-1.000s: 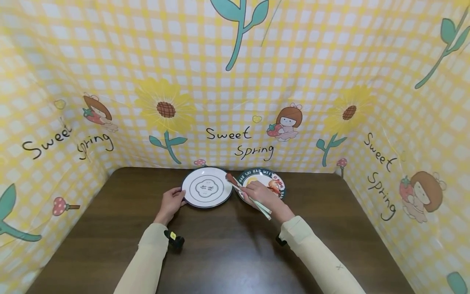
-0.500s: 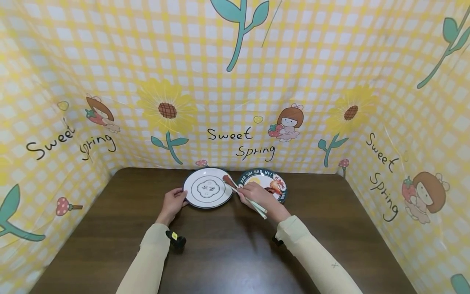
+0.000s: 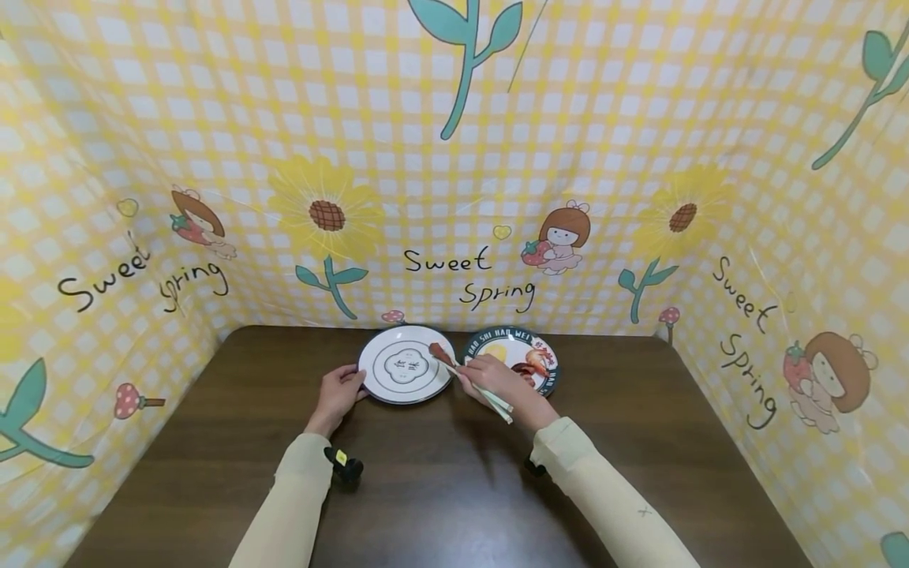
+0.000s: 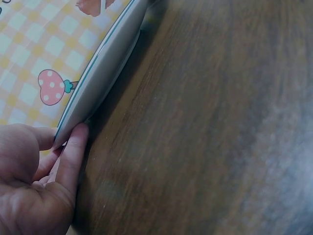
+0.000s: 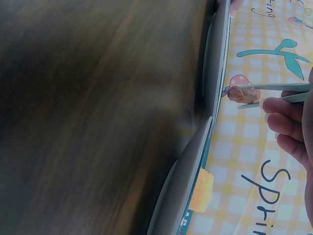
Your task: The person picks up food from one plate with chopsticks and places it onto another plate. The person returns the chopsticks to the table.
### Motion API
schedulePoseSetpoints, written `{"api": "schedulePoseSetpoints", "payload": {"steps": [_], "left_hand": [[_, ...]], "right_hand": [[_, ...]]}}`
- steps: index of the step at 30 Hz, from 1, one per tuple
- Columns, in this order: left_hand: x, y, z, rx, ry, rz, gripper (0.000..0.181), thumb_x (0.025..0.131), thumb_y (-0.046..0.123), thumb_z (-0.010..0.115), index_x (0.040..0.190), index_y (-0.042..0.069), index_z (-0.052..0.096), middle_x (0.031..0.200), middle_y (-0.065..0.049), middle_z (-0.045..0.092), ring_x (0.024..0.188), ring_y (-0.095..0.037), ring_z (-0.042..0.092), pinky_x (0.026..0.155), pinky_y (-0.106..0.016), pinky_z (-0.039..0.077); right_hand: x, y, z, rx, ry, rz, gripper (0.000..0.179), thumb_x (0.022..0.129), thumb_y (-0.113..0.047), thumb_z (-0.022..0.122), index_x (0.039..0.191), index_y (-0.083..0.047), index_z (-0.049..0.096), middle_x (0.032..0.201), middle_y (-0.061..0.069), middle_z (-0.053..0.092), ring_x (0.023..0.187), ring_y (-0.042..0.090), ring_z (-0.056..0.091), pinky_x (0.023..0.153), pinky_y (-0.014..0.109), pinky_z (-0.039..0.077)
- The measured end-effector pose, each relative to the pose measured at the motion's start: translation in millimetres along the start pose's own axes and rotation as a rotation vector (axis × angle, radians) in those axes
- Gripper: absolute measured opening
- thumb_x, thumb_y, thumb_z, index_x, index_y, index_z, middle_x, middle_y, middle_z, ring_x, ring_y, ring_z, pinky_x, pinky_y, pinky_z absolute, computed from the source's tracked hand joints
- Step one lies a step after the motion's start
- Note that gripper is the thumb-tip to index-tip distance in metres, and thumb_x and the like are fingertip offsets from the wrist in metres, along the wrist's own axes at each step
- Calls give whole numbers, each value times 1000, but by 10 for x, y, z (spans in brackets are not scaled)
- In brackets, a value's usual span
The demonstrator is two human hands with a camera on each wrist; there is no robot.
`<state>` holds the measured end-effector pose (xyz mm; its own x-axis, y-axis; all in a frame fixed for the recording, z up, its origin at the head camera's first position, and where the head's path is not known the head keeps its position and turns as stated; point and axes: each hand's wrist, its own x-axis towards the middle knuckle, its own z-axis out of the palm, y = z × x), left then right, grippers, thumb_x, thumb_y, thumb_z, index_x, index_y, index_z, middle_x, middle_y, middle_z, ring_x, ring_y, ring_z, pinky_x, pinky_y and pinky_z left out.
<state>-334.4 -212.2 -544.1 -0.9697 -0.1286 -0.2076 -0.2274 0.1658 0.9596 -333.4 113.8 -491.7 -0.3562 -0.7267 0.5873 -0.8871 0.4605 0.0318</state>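
My left hand [image 3: 337,398] pinches the left edge of a white plate [image 3: 379,386] with a dark rim, thumb at the rim and fingers beneath, as the left wrist view shows. In my right hand [image 3: 500,383] is a pair of pale chopsticks [image 3: 495,401]. Their tips grip a reddish-brown piece of meat [image 5: 244,94], exact kind unclear. That piece hangs over the right part of the white plate. Beneath and behind the right hand lies a second plate [image 3: 507,334] with a lettered green rim, partly hidden.
On the green-rimmed plate are a yellow piece [image 5: 201,191] and a dark reddish-brown piece [image 3: 527,369]. Both plates stand at the far edge of the brown wooden table [image 3: 440,489]. A yellow checked cloth [image 3: 454,197] rises behind and at both sides.
My right hand has moved the chopsticks and meat left, from the gap between the plates to over the white plate. The left hand keeps its hold on the rim.
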Motion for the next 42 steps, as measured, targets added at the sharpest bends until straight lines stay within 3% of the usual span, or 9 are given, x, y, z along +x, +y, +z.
{"api": "schedulePoseSetpoints", "payload": {"steps": [12, 23, 33, 42], "left_hand": [[-11, 23, 13, 4, 15, 3, 54, 109, 19, 49, 152, -10, 33, 144, -31, 48, 125, -34, 57, 95, -31, 59], [-14, 20, 55, 4, 14, 23, 52, 109, 18, 49, 151, -10, 36, 141, -31, 51, 121, -31, 58, 87, -23, 60], [-20, -16, 46, 11, 21, 17, 52, 109, 18, 49, 150, -10, 37, 139, -31, 52, 121, -33, 58, 86, -24, 60], [-21, 7, 17, 11, 27, 9, 52, 109, 19, 49, 151, -9, 36, 140, -30, 51, 122, -33, 58, 91, -28, 60]], "right_hand": [[45, -11, 19, 7, 8, -18, 16, 86, -3, 73, 101, 4, 76, 79, 8, 66, 73, 22, 63, 69, 34, 56], [66, -45, 32, 30, -84, 66, 17, 92, -5, 69, 105, 4, 75, 86, 11, 70, 79, 24, 66, 74, 35, 58], [80, -21, 142, -5, -124, 41, 16, 95, -7, 67, 106, 1, 75, 87, 8, 70, 80, 22, 64, 72, 32, 56], [153, -38, 190, -16, -199, 114, 17, 98, -11, 64, 108, -2, 74, 89, 6, 69, 82, 22, 63, 76, 35, 56]]}}
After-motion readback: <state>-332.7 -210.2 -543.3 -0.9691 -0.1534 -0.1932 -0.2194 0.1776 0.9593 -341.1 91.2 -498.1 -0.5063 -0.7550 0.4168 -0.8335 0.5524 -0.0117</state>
